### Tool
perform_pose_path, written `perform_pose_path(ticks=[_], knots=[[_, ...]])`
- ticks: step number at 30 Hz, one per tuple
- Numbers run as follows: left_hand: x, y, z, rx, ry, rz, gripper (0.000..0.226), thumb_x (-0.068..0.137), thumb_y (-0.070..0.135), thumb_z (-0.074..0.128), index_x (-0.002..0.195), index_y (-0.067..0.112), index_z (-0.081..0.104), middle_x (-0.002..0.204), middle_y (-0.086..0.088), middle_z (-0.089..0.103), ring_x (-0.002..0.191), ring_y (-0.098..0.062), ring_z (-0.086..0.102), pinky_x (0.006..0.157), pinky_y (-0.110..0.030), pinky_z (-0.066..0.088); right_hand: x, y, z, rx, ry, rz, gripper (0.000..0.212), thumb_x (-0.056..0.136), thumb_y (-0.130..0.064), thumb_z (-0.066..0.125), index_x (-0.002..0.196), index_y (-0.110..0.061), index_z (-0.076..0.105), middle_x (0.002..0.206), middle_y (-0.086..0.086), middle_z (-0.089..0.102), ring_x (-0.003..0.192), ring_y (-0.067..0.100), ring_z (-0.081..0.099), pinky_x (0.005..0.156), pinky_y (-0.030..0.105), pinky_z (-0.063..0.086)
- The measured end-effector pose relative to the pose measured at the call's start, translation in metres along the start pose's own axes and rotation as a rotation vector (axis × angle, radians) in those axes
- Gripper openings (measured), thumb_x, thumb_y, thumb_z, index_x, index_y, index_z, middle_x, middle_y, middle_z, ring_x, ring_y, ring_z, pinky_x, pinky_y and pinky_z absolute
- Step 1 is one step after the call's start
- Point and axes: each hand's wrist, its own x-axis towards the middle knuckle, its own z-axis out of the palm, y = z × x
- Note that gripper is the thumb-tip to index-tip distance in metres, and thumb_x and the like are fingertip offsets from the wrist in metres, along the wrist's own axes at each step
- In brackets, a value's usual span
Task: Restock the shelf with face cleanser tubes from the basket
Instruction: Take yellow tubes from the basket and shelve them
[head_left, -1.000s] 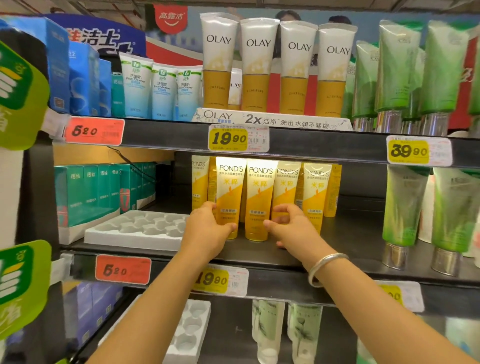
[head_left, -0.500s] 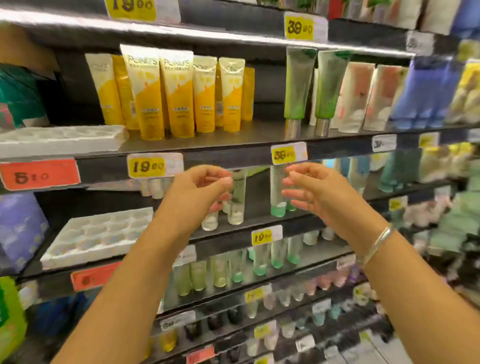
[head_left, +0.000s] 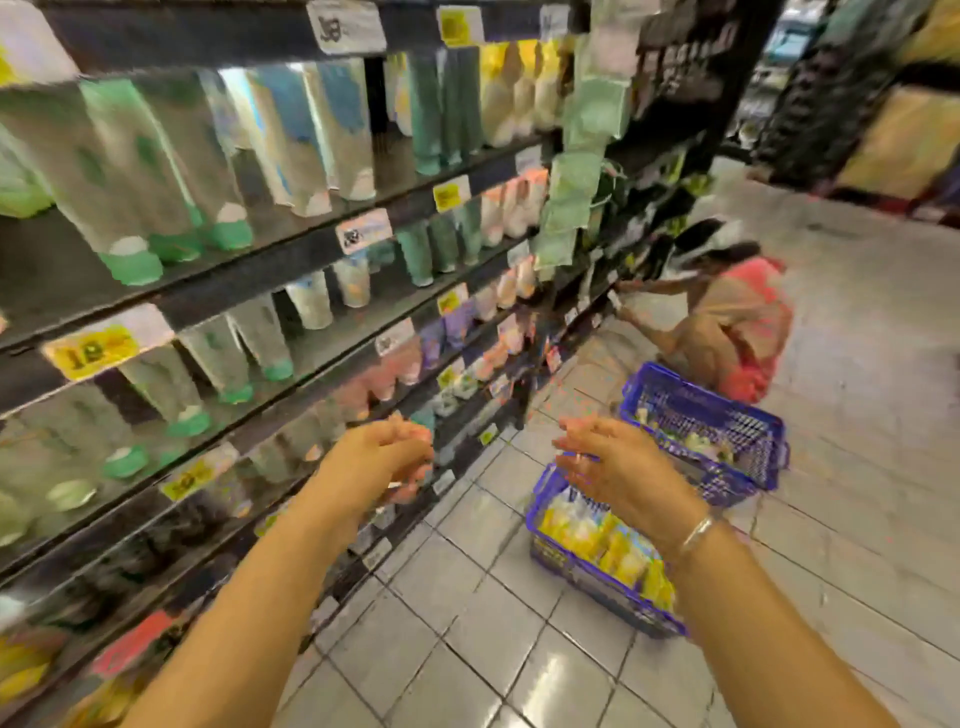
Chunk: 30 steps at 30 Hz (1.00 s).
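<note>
A blue wire basket (head_left: 558, 558) stands on the tiled floor to my right, holding several yellow and white face cleanser tubes (head_left: 605, 543). My right hand (head_left: 618, 467) hovers above the basket's far end, fingers loosely spread, holding nothing. Level with it and nearer the shelving, my left hand (head_left: 382, 462) hangs in the air with fingers loosely curled and empty. The view is blurred by motion. The yellow tubes on the shelf are out of view.
Dark shelving (head_left: 270, 265) with rows of green, white and pink tubes runs along my left. A second blue basket (head_left: 717, 431) sits farther along the aisle. A crouching person (head_left: 727, 322) in pink works at the low shelves beyond it. Grey floor tiles (head_left: 467, 649) lie below my arms.
My view has swung down and right from the yellow tubes on the shelf to the floor. Both hands have left the shelf, empty, and now hang near the basket.
</note>
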Motion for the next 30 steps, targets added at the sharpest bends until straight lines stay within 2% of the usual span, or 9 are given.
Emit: perform_pose_path(ticks=[3,5,7,11,13,16,18,24,30], knots=[[0.031,-0.015,0.059,-0.014,-0.037,-0.094,0.010,0.089,0.011,0.059,0.081,0.016,0.062,0.072,-0.002,0.064,0.056,-0.008,0.060,0.043,-0.014,0.044,0.009,0.021,-0.068,0.004,0.088,0.101,0.007,0.091,-0.014,0.052,0.091,-0.015,0.059,0.084,0.003,0.062,0.074,0.016,0.057,0.064,0.025,0.042],[0.050,-0.025,0.101,-0.004,-0.057,-0.157,0.008,0.087,0.012,0.060,0.082,0.017,0.063,0.078,-0.001,0.065,0.063,-0.009,0.062,0.058,-0.020,0.051,0.017,0.032,-0.113,0.000,0.161,0.160,0.009,0.091,-0.014,0.052,0.085,-0.016,0.059,0.082,0.003,0.062,0.074,0.016,0.058,0.064,0.027,0.042],[0.068,-0.035,0.144,0.002,-0.083,-0.213,0.008,0.086,0.013,0.061,0.081,0.018,0.064,0.081,0.000,0.066,0.069,-0.011,0.062,0.067,-0.023,0.049,0.027,0.045,-0.157,-0.005,0.219,0.234,0.008,0.092,-0.014,0.051,0.087,-0.015,0.058,0.082,0.004,0.061,0.072,0.017,0.057,0.063,0.026,0.041],[0.100,-0.050,0.213,0.030,-0.163,-0.277,0.011,0.086,0.015,0.061,0.077,0.019,0.066,0.076,0.004,0.068,0.071,-0.010,0.063,0.065,-0.021,0.049,0.050,0.072,-0.226,0.023,0.311,0.362,0.007,0.091,-0.009,0.052,0.087,-0.013,0.057,0.076,0.006,0.058,0.064,0.018,0.051,0.060,0.028,0.039],[0.119,-0.056,0.235,0.050,-0.199,-0.302,0.012,0.086,0.014,0.060,0.077,0.020,0.066,0.078,0.004,0.068,0.072,-0.010,0.065,0.067,-0.023,0.049,0.062,0.086,-0.251,0.029,0.340,0.411,0.011,0.090,-0.007,0.051,0.084,-0.014,0.057,0.071,0.004,0.055,0.061,0.016,0.049,0.057,0.024,0.036],[0.147,-0.066,0.261,0.081,-0.223,-0.348,0.005,0.086,0.016,0.062,0.082,0.019,0.065,0.084,0.001,0.068,0.074,-0.012,0.064,0.066,-0.022,0.050,0.078,0.105,-0.278,0.078,0.390,0.479,0.015,0.091,-0.006,0.049,0.081,-0.015,0.057,0.072,0.004,0.055,0.060,0.015,0.047,0.057,0.023,0.030],[0.168,-0.075,0.276,0.099,-0.251,-0.387,0.003,0.084,0.016,0.063,0.084,0.019,0.065,0.084,0.001,0.068,0.075,-0.013,0.065,0.063,-0.022,0.049,0.090,0.117,-0.291,0.129,0.433,0.517,0.013,0.092,-0.008,0.048,0.085,-0.016,0.055,0.072,0.004,0.056,0.061,0.015,0.048,0.059,0.023,0.031],[0.241,-0.103,0.308,0.090,-0.309,-0.523,0.008,0.086,0.012,0.060,0.085,0.018,0.065,0.081,-0.003,0.070,0.077,-0.018,0.066,0.064,-0.027,0.048,0.140,0.147,-0.314,0.215,0.537,0.638,0.019,0.091,-0.007,0.048,0.075,-0.014,0.054,0.070,0.006,0.052,0.062,0.017,0.049,0.060,0.024,0.034],[0.329,-0.150,0.324,0.173,-0.329,-0.626,0.008,0.086,0.019,0.060,0.093,0.014,0.061,0.092,-0.009,0.068,0.086,-0.023,0.064,0.067,-0.030,0.047,0.217,0.195,-0.326,0.355,0.621,0.726,0.009,0.093,-0.011,0.050,0.086,-0.011,0.055,0.074,0.008,0.053,0.062,0.017,0.049,0.059,0.027,0.036]])
